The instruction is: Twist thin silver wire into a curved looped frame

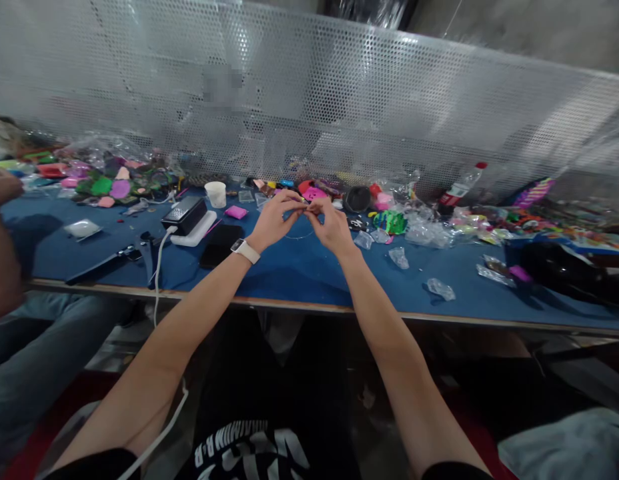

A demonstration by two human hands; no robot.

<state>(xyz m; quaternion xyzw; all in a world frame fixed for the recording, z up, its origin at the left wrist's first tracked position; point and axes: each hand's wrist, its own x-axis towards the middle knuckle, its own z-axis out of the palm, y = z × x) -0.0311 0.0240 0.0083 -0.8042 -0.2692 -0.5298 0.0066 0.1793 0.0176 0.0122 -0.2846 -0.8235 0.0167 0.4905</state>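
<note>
My left hand [274, 217] and my right hand [330, 223] meet fingertip to fingertip above the blue table [299, 273]. Both pinch one small item between them, too small to name. A thin clear loop [298, 235] hangs just under the fingers. A white watch [245, 251] sits on my left wrist. Small pink pieces [313, 193] and a green piece [390, 221] lie just beyond the hands.
A black box on a white charger [188, 220] with a white cable, a white cup [216, 194], a black phone [220, 243] and clear bags [439, 289] lie around. Colourful pieces [109, 183] pile at the left. Another person's arm [2, 247] is at the left edge. A perforated metal screen [339, 107] backs the table.
</note>
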